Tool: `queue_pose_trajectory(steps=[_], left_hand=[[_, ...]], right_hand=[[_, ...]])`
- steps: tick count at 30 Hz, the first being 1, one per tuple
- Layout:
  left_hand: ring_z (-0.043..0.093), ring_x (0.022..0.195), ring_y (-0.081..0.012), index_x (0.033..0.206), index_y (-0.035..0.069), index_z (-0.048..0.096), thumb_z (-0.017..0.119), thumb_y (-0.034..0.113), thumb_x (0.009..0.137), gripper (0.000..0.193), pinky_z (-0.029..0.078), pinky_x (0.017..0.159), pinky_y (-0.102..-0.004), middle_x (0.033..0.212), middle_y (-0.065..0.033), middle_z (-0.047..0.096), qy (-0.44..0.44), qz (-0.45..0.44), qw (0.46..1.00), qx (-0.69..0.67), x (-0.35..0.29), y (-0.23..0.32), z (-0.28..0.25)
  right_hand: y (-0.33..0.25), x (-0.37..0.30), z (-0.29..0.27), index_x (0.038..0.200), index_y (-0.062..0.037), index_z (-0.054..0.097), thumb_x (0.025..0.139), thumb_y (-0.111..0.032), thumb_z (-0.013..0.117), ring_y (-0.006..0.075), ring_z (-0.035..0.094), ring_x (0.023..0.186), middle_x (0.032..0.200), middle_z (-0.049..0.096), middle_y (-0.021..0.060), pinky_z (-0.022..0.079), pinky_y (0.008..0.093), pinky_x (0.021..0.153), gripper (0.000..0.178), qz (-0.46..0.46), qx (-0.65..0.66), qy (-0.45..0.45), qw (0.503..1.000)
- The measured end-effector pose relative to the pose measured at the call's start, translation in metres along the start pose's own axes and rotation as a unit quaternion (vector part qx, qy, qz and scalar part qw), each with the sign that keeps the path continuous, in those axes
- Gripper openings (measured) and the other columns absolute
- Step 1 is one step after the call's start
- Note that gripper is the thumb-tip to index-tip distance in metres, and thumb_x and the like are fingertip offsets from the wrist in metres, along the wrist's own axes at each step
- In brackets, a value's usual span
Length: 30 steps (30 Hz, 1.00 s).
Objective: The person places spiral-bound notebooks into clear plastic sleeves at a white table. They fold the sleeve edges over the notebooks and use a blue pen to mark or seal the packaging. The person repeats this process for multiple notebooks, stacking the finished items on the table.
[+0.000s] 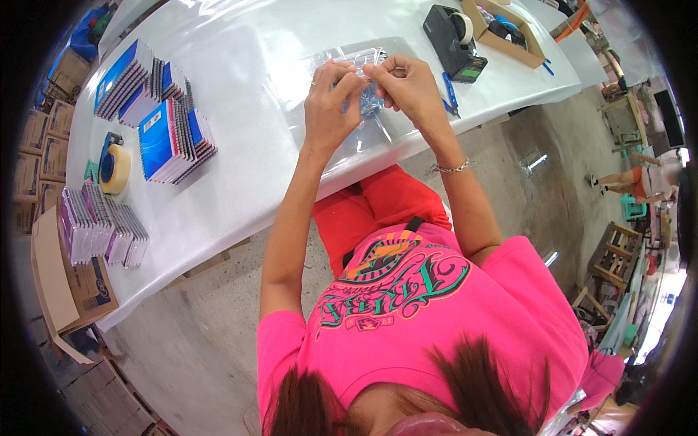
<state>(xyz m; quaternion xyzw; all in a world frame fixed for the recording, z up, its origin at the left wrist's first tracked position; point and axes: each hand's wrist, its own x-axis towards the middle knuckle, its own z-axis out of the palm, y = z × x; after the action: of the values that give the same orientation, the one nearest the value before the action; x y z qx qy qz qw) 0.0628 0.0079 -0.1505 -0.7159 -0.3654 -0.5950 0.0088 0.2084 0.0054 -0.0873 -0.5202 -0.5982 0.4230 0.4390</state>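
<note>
Over the table, my left hand (333, 102) and my right hand (408, 89) are close together with bent fingers. Both pinch at a clear plastic packet (371, 107), which has glints of blue and silver in it. What exactly lies inside is partly hidden by my fingers and the shine. Under it, flat clear plastic sheets (302, 80) lie on the white table (225, 138). To the right of my right hand are a blue pen-like tool (451, 93) and a black tape dispenser (452, 47).
Blue spiral notebooks (156, 142) stand in stacks at the left, with purple notebooks (102, 225) nearer me. A tape roll (116, 168) sits between them. An open cardboard box (91, 283) adjoins the table's left edge; a shallow box (512, 36) lies far right. Another person (647, 180) is off to the right.
</note>
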Motion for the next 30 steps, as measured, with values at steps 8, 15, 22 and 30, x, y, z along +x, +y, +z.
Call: queue_pose_trajectory(steps=[8,15,22,30], left_hand=[[0.06,0.098,-0.0311,0.092,0.007,0.063,0.068,0.003,0.077,0.016,0.047,0.096,-0.0437,0.094,-0.0085,0.06,-0.006,0.003,1.0,0.015,-0.001,-0.001,-0.001],[0.051,0.118,-0.0327,0.122,0.012,0.058,0.067,0.018,0.081,0.042,0.031,0.109,-0.0492,0.121,-0.0158,0.056,-0.121,-0.038,0.991,0.051,0.013,0.02,-0.025],[0.045,0.127,-0.0277,0.131,0.02,0.055,0.06,0.031,0.084,0.049,0.017,0.113,-0.0587,0.133,-0.01,0.053,-0.19,-0.019,0.962,0.196,0.012,0.018,-0.031],[0.057,0.108,-0.0331,0.12,0.01,0.059,0.07,0.037,0.079,0.05,0.041,0.096,-0.043,0.114,-0.0157,0.062,-0.307,-0.128,0.939,0.091,0.057,0.013,-0.031]], right_hand=[[-0.001,0.004,-0.001,0.069,0.001,0.06,0.086,-0.02,0.068,0.0088,0.057,0.046,0.057,0.062,0.0066,0.043,0.023,0.041,0.028,-0.002,-0.048,-0.013,0.999],[0.006,0.002,0.002,0.07,-0.0002,0.058,0.087,-0.022,0.069,0.0079,0.056,0.046,0.057,0.061,0.0061,0.042,0.0217,0.04,0.029,-0.048,-0.036,0.012,0.998],[0.022,-0.009,0.014,0.068,-0.002,0.056,0.085,-0.026,0.075,0.0069,0.053,0.045,0.057,0.06,0.0046,0.041,0.0208,0.04,0.035,-0.065,0.028,0.076,0.995],[0.068,-0.004,0.014,0.068,-0.0043,0.052,0.078,-0.037,0.077,0.0262,0.052,0.049,0.054,0.053,0.0098,0.039,0.0385,0.049,0.042,-0.139,-0.203,0.162,0.955]])
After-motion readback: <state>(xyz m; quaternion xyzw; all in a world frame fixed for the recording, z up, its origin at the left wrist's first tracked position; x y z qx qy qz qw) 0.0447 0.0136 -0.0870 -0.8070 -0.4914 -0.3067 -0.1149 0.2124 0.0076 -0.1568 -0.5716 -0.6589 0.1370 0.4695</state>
